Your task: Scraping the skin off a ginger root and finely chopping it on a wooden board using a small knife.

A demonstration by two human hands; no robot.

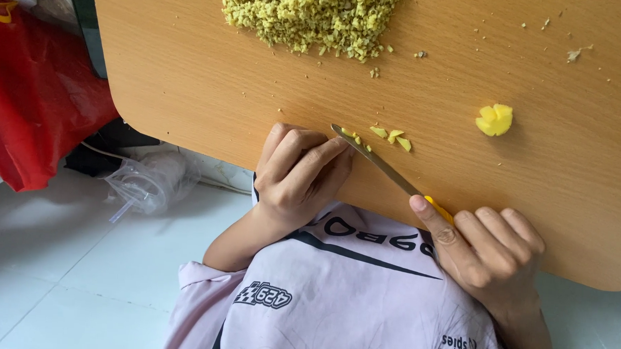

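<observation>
Knife point(383, 169): lying low across the near edge of the table point(210, 88), long axis running from 4 o'clock to 10 o'clock. Tip pointing to 10 o'clock, toward the left hand. Handle yellow, showing only as a sliver at the 4 o'clock end.

Right hand point(490, 253): closing around the handle, fingers curled together over it, thumb lying along the blade's base. Most of the handle is hiding under this fist.

Left hand point(300, 171): sitting at the blade's tip, fingers bunched together and curled down onto the table edge. The tip is resting just beside the index fingertip; whether the fingers are pinching anything beneath them cannot be told.

Slivers point(393, 136): a few yellow bits lying just beside the blade at its 1 o'clock side, more clinging along the blade itself.

Chunk point(495, 120): yellow, lobed, sitting well apart at 2 o'clock from the knife.

Mince point(309, 16): a yellow-green heap at 12 o'clock, its top cut off by the frame edge.

Shirt point(347, 300): pale pink, filling the 6 o'clock area.

Red bag point(31, 96): lying at 9 o'clock on the floor, partly cut off.
</observation>
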